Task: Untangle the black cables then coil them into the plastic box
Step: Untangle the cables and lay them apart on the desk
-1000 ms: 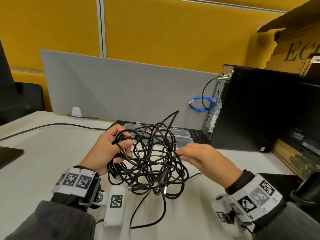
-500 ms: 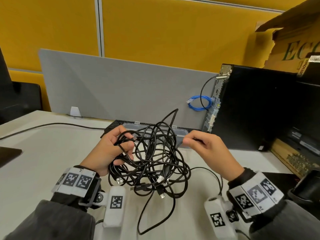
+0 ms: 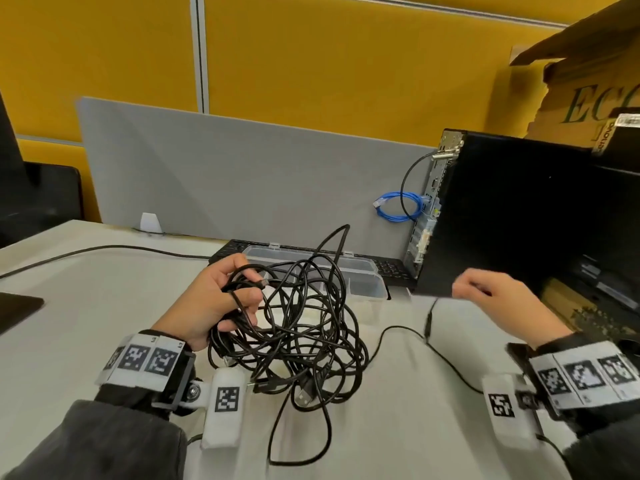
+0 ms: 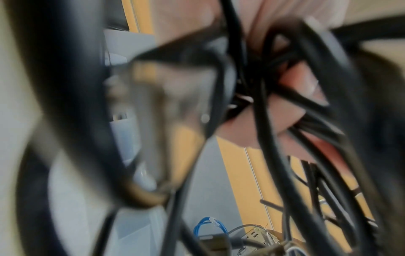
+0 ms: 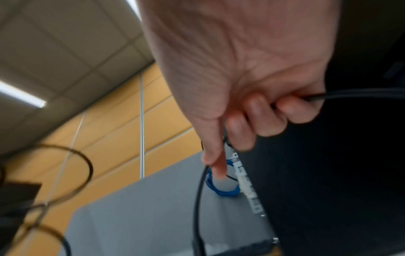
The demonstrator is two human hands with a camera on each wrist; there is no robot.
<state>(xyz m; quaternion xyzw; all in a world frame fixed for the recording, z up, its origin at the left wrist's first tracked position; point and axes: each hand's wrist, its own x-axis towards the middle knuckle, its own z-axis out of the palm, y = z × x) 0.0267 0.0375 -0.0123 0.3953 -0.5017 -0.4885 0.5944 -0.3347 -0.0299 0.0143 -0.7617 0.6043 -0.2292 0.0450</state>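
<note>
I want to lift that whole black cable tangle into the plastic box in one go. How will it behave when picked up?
Probably floppy: the black cable tangle sags in loose loops below the left hand, and ends trail onto the desk. Likely light, since a few curled fingers hold it. It may snag, as one strand runs off to the right hand.

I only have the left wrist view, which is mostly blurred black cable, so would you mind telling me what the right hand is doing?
Observer: The right hand is raised off to the right of the tangle, pinching one black cable.
Operator: Thank you. Is that cable free of the knot?
Observer: No, it runs back across the desk into the tangle.
Operator: And where is the box?
Observer: The plastic box sits open just behind the tangle, which the left hand grips.
</note>
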